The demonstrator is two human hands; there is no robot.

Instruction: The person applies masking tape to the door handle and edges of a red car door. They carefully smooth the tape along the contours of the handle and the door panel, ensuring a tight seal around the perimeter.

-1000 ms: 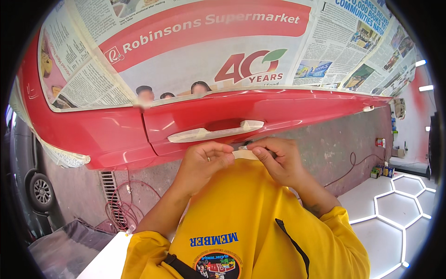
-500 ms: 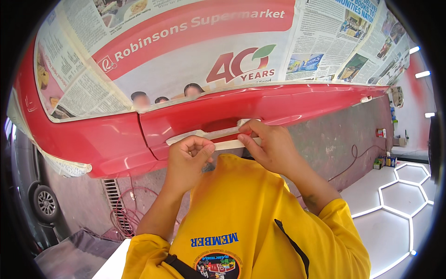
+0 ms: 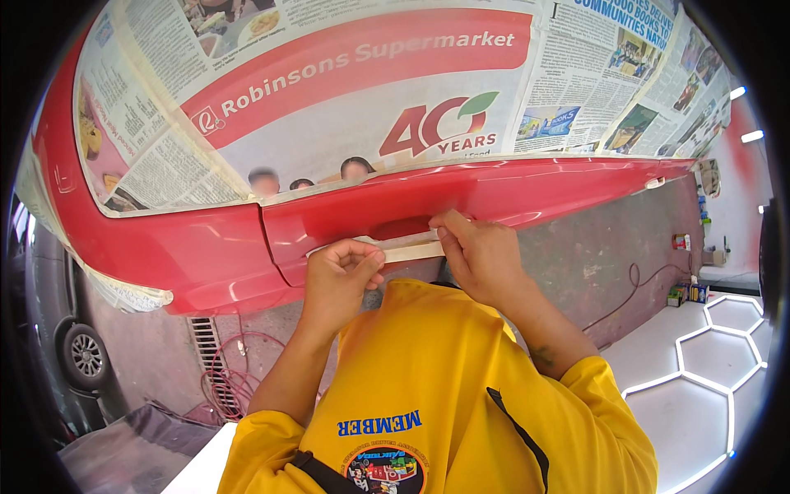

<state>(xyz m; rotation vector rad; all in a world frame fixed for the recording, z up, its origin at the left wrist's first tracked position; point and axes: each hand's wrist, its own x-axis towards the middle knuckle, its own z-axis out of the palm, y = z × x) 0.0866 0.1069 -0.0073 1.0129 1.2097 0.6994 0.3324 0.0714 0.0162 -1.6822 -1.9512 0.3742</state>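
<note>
A short strip of pale masking tape [image 3: 414, 251] stretches between my two hands, just in front of the door handle. My left hand [image 3: 339, 270] pinches the strip's left end between thumb and forefinger. The fingers of my right hand [image 3: 479, 253] are closed at its other end, with the forefinger tip up against the right end of the handle. The door handle [image 3: 397, 241] is partly wrapped in whitish tape and mostly hidden behind my hands. It belongs to a glossy red car door [image 3: 337, 210].
Newspaper [image 3: 271, 107], taped along its edges, covers the car's windows. Behind me on the floor, a red hose [image 3: 234, 362] lies coiled by a drain grate [image 3: 214, 354]. A dark car [image 3: 70, 329] is at far left. Small boxes [image 3: 687, 293] stand at right.
My right fingertips have moved onto the handle's right end, covering the whitish tape that showed there. The left hand keeps its pinch. The whole view has shifted slightly.
</note>
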